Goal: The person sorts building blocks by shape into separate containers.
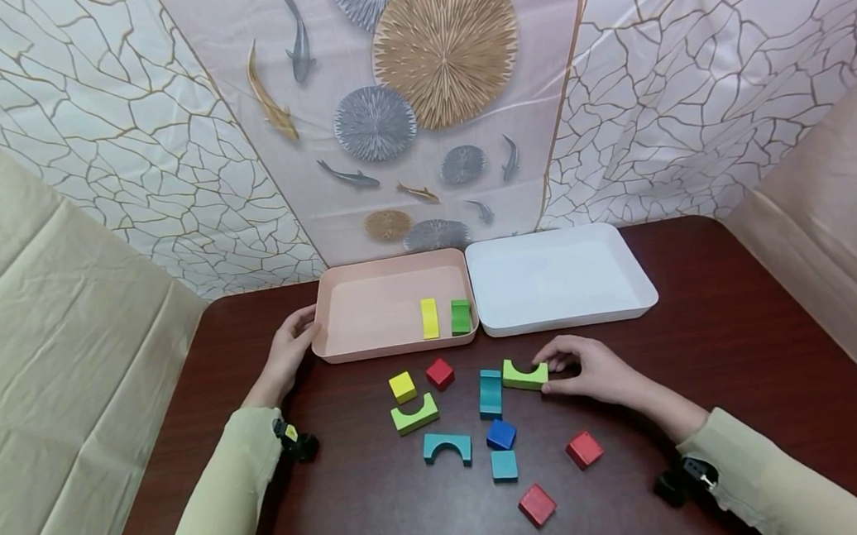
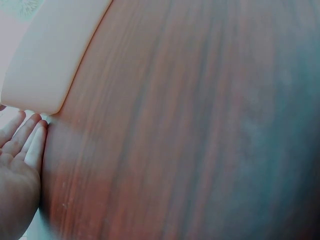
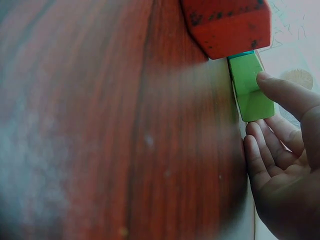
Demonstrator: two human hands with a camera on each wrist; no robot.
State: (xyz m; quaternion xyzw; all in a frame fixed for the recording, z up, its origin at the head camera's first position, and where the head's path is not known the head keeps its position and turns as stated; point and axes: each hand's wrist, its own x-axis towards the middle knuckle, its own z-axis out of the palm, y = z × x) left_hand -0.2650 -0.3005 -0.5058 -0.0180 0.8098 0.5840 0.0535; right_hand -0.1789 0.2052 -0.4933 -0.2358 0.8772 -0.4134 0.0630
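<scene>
Beside the left end of the pink tray (image 1: 375,352), my left hand (image 1: 288,349) rests with its fingertips against the tray's side. The left wrist view shows those fingers (image 2: 34,142) fairly straight at the tray's corner. My right hand (image 1: 587,370) pinches the right end of a light green arch block (image 1: 524,379), thumb on the near face. The arch lies with its curved notch upward, close to a teal arch block (image 1: 490,396). In the pink tray lie a yellow arch block (image 1: 430,319) and a green arch block (image 1: 460,317).
A white tray (image 1: 559,279) adjoins the pink one. Nearer on the table lie another light green arch (image 1: 415,418), a second teal arch (image 1: 446,442), a yellow cube (image 1: 403,387), a blue cube (image 1: 501,434), a teal block (image 1: 504,466) and red cubes (image 1: 585,450).
</scene>
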